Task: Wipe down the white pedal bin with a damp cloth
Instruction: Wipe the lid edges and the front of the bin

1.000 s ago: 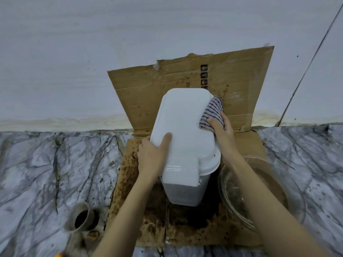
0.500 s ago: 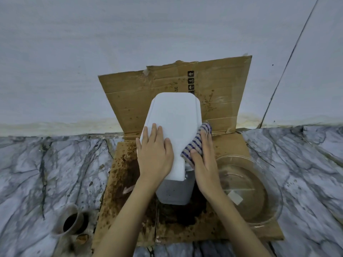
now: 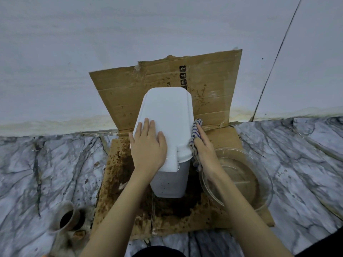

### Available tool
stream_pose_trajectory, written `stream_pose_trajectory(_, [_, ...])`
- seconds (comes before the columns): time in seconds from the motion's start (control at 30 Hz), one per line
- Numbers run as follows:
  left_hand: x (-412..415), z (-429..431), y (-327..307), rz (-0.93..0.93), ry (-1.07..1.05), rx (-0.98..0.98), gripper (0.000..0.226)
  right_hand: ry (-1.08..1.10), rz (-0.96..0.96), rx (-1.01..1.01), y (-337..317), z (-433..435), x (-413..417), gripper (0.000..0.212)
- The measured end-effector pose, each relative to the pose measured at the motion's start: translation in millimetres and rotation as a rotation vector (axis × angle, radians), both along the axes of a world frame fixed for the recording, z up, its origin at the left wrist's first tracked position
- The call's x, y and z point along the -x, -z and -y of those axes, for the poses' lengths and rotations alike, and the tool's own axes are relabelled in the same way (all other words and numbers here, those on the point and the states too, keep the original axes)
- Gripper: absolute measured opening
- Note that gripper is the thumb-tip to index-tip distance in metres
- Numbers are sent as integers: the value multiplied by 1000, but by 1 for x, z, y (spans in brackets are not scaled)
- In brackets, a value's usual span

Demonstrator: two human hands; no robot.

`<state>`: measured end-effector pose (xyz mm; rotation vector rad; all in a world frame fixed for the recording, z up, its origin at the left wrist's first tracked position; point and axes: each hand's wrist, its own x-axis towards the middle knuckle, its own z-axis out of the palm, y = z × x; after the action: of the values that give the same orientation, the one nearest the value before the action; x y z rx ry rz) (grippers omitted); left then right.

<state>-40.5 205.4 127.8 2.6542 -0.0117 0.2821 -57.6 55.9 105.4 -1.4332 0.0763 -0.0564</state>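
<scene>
I see the white bin [image 3: 168, 127] upright in the middle of a stained cardboard sheet [image 3: 118, 182] on the marble floor [image 3: 46, 173], lid shut, so contents not visible. My view has the left hand [image 3: 148, 151] lying flat, fingers spread, on the lid's near-left part, pressing rather than gripping. Right hand [image 3: 205, 149] is pressed vs. the bin's right side w/ the striped cloth [image 3: 194, 134] pinned between palm and rim; fingers straight, not curled round it. Just right of the bin, a clear glass bowl [image 3: 263, 184] holds murky brownish water. Lower left, a small cup [image 3: 65, 216] w/ dark contents, tilted.
</scene>
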Motion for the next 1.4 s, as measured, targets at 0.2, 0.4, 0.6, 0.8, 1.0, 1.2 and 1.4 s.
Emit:
stream_pose_trajectory(0.2, [-1,1,1,5,-12,3,52,-42,2,26,7,-6,11,59])
stream_pose_trajectory(0.4, [0,1,3,19,-7,-1,55,26,-36,66,-3,0,-13,49])
stream_pose_trajectory(0.6, [-1,1,3,55,-20,20,66,135,204,437,28,-30,15,65])
stream_pose_trajectory(0.8, [-3,-1,4,47,-27,34,60,39,278,849,20,-22,15,63])
stream_pose_trajectory(1.0, [-3,1,6,63,-25,42,51,95,177,893,1,-26,1,65])
stream_pose_trajectory(1.2, [-5,-2,8,94,-16,179,47,22,21,1099,-26,-26,-29,57])
stream_pose_trajectory(1.4, [0,-12,7,129,38,574,44,130,435,1081,8,-59,33,63])
